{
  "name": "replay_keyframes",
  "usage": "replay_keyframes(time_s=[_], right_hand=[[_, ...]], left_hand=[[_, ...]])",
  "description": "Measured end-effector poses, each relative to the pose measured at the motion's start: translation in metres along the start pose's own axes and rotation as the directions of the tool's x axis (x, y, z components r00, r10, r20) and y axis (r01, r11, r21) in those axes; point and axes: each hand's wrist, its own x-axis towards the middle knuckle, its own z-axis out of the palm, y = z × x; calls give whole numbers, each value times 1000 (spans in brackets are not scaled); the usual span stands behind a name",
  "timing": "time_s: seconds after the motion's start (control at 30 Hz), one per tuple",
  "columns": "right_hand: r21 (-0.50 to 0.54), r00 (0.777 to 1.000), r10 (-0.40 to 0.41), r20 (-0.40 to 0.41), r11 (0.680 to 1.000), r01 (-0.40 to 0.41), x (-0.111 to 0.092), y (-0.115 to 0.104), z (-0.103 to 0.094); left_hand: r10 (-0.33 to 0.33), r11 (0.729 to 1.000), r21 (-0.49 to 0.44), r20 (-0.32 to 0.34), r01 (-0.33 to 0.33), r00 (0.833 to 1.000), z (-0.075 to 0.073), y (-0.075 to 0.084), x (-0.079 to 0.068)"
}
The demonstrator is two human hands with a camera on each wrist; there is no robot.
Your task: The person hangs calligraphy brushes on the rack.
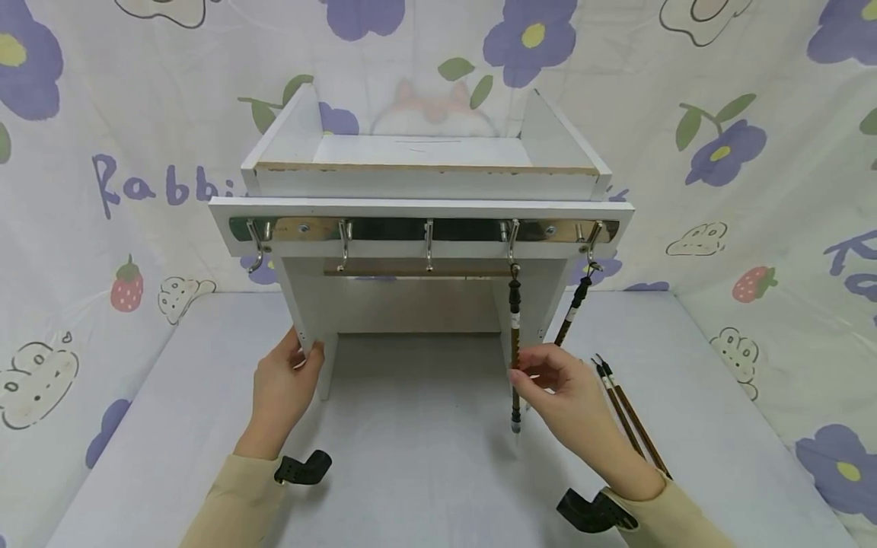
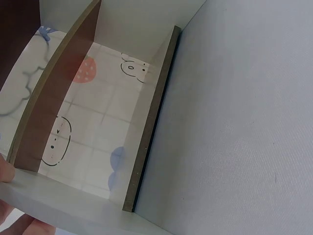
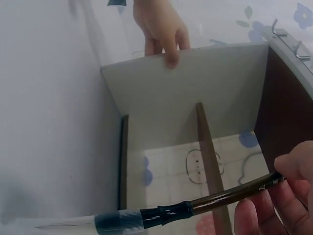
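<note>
A white desktop shelf (image 1: 421, 250) carries a metal strip with several hooks along its front. My left hand (image 1: 281, 392) grips the left side panel (image 3: 181, 83) near its front edge, thumb on the inner face and fingers outside. A calligraphy brush (image 1: 515, 316) hangs by its loop from the second hook from the right (image 1: 513, 242), tip down under a clear cap (image 3: 68, 225). My right hand (image 1: 572, 399) pinches its brown handle (image 3: 230, 193) between thumb and fingers. Another brush (image 1: 574, 308) hangs on the rightmost hook, its lower part hidden behind the right hand.
Two more brushes (image 1: 633, 418) lie side by side on the white tabletop (image 1: 411, 487), right of the shelf and partly behind the right forearm. The three hooks to the left hold nothing. A patterned cloth (image 1: 712, 251) stands behind the table and at its sides.
</note>
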Motion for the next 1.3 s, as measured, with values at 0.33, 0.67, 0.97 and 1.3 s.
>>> replay_keyframes(time_s=[0.33, 0.67, 0.97, 1.3], right_hand=[[-12, 996, 73, -46, 997, -74, 7, -28, 11], [8, 996, 70, -62, 998, -70, 11, -27, 18], [-27, 997, 45, -62, 999, -47, 11, -6, 19], [-37, 1000, 11, -26, 999, -12, 8, 2, 14]], left_hand=[[-12, 1000, 8, 5, 12, 1000, 1, -1, 0], [-17, 1000, -3, 11, 17, 1000, 1, -1, 0], [-16, 1000, -2, 13, 16, 1000, 0, -1, 0], [-5, 1000, -3, 4, 5, 1000, 1, -1, 0]])
